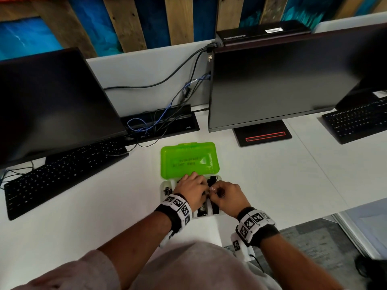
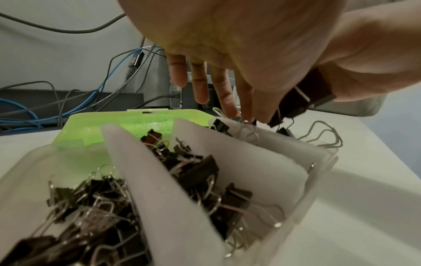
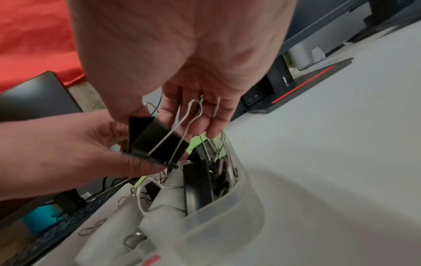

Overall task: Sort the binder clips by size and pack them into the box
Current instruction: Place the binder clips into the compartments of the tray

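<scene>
A clear box with its green lid folded back sits on the white desk. White dividers split it into three. The left part holds small black binder clips, the middle part medium ones, and the right part large ones. Both hands hover over the right part and share one large black binder clip. My left hand pinches its black body between thumb and fingers. My right hand has its fingers round the wire handles and its thumb on the body.
Two dark monitors stand behind the box, with a cable tray of tangled leads between them. One keyboard lies left, another keyboard far right. The desk's front edge runs just right of my right wrist.
</scene>
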